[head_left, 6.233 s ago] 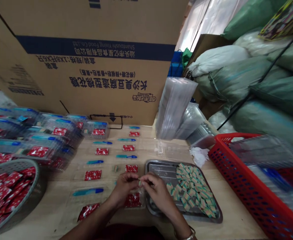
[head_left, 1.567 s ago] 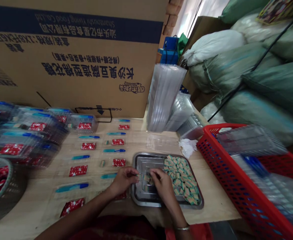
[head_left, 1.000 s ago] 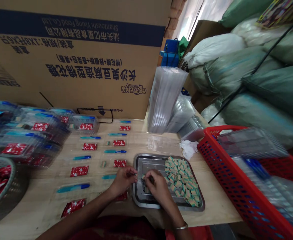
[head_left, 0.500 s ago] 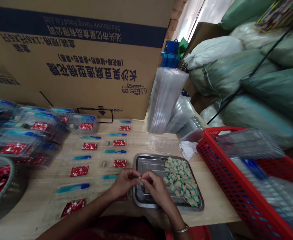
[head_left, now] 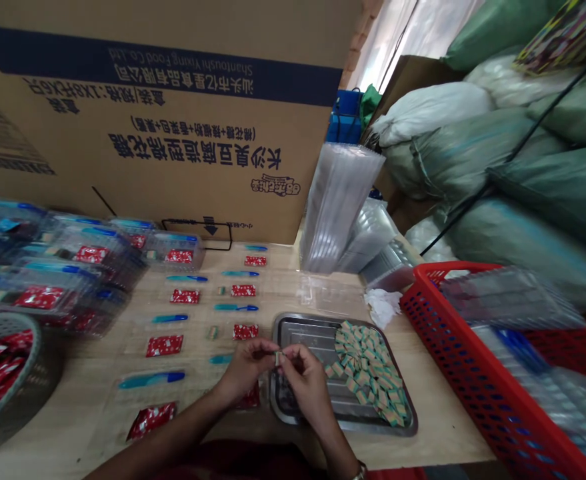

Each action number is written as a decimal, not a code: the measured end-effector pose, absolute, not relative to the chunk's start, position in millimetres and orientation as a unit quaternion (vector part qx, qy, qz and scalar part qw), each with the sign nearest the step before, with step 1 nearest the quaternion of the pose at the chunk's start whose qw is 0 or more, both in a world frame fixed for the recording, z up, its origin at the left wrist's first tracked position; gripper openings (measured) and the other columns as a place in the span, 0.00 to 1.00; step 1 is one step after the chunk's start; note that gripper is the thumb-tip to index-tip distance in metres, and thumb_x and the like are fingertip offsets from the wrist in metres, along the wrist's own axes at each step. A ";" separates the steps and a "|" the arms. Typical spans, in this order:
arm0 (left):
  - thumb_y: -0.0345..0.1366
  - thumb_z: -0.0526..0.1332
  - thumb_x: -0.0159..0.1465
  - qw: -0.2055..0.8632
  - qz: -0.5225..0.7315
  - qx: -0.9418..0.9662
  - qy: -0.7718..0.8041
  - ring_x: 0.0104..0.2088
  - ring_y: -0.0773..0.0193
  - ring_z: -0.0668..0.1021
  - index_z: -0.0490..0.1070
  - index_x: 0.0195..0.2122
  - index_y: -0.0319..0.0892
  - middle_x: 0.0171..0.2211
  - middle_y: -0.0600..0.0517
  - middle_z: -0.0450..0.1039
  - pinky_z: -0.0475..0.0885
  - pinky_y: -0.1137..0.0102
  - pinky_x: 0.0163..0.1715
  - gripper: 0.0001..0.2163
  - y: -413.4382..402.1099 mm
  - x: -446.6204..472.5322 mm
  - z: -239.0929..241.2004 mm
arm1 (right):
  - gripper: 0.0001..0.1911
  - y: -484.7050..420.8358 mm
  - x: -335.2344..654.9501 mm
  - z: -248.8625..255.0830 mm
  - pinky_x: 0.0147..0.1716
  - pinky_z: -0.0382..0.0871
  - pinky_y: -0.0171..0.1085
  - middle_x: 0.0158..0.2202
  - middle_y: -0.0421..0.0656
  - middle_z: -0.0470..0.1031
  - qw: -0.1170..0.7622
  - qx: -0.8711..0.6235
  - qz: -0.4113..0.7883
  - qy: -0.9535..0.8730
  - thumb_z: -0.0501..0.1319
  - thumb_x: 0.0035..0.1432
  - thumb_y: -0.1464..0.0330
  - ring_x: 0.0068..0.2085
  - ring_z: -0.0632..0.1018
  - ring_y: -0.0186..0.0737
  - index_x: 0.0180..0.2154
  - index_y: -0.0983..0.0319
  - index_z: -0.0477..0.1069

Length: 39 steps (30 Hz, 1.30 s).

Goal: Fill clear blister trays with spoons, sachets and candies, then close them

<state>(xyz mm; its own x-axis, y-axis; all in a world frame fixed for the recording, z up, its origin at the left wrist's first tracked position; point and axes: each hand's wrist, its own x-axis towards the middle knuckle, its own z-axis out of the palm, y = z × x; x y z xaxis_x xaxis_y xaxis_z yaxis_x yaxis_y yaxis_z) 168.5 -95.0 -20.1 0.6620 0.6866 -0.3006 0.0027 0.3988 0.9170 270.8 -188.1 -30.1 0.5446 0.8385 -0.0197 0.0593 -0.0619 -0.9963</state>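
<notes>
My left hand (head_left: 247, 368) and my right hand (head_left: 303, 375) meet over the left edge of a metal tray (head_left: 305, 328). Pinched between the fingertips of both is a small green-and-tan block (head_left: 277, 359), partly covered by the fingers. Similar blocks lie in a loose pile (head_left: 370, 373) on the right half of the tray. Left of my hands, clear plastic packs lie in rows, each with a blue pen-like tool (head_left: 236, 307) and a red patterned packet (head_left: 245, 331). One small block (head_left: 213, 332) sits beside that packet. My left forearm passes over the nearest packs.
A large cardboard carton (head_left: 187, 133) stands at the back. Filled packs (head_left: 43, 293) are stacked at left, behind a grey basket (head_left: 43, 367) of red packets. Tall clear trays (head_left: 337, 207) stand behind the metal tray. A red crate (head_left: 453, 373) is at right, with large sacks (head_left: 503, 133) behind.
Both hands stay together at the tray's left side, and the block between the fingertips now shows more plainly. The whole view has shifted slightly.
</notes>
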 end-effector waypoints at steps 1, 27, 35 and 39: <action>0.39 0.72 0.43 0.767 0.220 0.498 0.341 0.25 0.68 0.74 0.76 0.27 0.38 0.23 0.54 0.75 0.68 0.73 0.30 0.12 -93.5 166.7 -20.7 | 0.10 -187.8 270.3 -30.2 0.27 0.66 0.32 0.24 0.39 0.70 0.583 -0.659 0.315 -0.358 0.58 0.56 0.61 0.27 0.72 0.34 0.29 0.61 0.68; 0.31 0.61 0.48 0.414 0.309 0.712 0.476 0.44 0.54 0.76 0.73 0.40 0.43 0.42 0.46 0.76 0.72 0.61 0.41 0.16 21.1 105.1 -32.5 | 0.03 62.2 321.5 -44.2 0.31 0.67 0.33 0.26 0.41 0.77 0.445 -0.674 0.247 -0.535 0.60 0.48 0.72 0.30 0.76 0.37 0.25 0.62 0.71; 0.34 0.62 0.49 0.429 0.323 0.684 0.493 0.43 0.54 0.77 0.73 0.39 0.44 0.41 0.47 0.77 0.72 0.59 0.43 0.15 22.3 89.2 -40.9 | 0.08 132.8 317.3 -61.4 0.34 0.70 0.37 0.28 0.38 0.74 0.330 -0.724 0.207 -0.569 0.62 0.58 0.67 0.30 0.75 0.33 0.28 0.65 0.71; 0.34 0.61 0.48 0.452 0.315 0.661 0.510 0.42 0.53 0.77 0.73 0.39 0.42 0.40 0.45 0.77 0.71 0.60 0.43 0.15 18.6 86.6 -45.3 | 0.08 129.6 313.4 -65.4 0.36 0.68 0.37 0.30 0.40 0.74 0.292 -0.736 0.179 -0.583 0.60 0.58 0.70 0.33 0.75 0.34 0.27 0.65 0.71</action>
